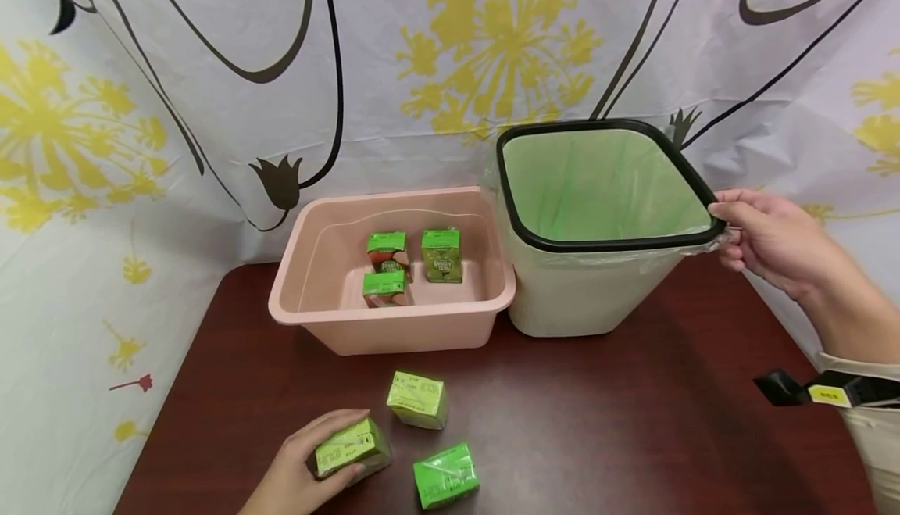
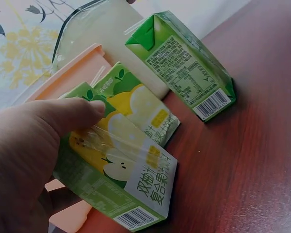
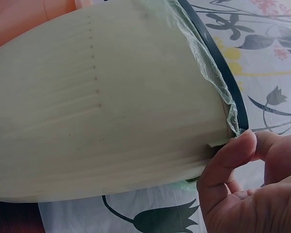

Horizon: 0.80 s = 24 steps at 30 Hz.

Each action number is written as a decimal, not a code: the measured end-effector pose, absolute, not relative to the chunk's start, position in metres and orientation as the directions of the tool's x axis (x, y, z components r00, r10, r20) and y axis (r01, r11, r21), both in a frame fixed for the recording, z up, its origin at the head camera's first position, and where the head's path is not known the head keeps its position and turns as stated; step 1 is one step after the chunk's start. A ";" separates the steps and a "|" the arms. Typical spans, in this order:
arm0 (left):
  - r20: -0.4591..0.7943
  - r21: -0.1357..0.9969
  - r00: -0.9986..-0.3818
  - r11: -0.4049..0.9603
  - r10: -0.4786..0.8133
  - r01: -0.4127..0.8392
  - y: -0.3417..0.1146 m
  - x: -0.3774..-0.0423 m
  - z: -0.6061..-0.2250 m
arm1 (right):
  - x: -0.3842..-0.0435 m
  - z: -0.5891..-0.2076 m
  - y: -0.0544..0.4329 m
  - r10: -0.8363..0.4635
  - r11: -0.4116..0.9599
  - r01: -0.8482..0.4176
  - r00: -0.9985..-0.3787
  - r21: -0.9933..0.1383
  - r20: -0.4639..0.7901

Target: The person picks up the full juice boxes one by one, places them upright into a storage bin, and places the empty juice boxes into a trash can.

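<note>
On the near left part of the table (image 1: 598, 405), the left hand (image 1: 298, 464) holds a pale green juice box (image 1: 351, 446), with its fingers bent over the far side and its thumb on the near side; they are spread only as wide as the carton, and such a grip around the body probably keeps it steady. Whether this carton touches the table, I cannot tell. Near it rest a second pale green box (image 1: 416, 399) and a bright green box (image 1: 446, 476), both free of any hand; the small gaps seem to leave space for fingers between them. At the right, the right hand (image 1: 780, 241) has its fingers brought together, pinching the black rim (image 1: 626, 246) of the off-white bin (image 1: 562, 296) at its near right corner, where the edge of the thin liner (image 3: 203, 68) also reaches. Perhaps the rim is gripped because it is narrow, while the wall is broad and smooth; it seems also to fix the liner in its place. Beside the bin stands the pink basin (image 1: 415, 335), with three juice boxes (image 1: 441, 261) on its floor, and its raised walls likely keep them from sliding away.
</note>
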<state>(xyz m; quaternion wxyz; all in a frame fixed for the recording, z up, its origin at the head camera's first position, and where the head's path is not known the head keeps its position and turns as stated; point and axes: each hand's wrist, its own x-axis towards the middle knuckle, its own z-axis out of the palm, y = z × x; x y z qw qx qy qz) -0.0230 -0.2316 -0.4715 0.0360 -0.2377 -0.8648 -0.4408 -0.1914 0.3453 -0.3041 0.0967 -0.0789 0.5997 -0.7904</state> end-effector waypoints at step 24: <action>0.433 0.654 -0.774 0.430 0.462 0.622 -0.241 -0.059 -0.388 | -0.192 -0.306 0.344 -0.264 -0.292 0.065 -0.964 -0.954 0.015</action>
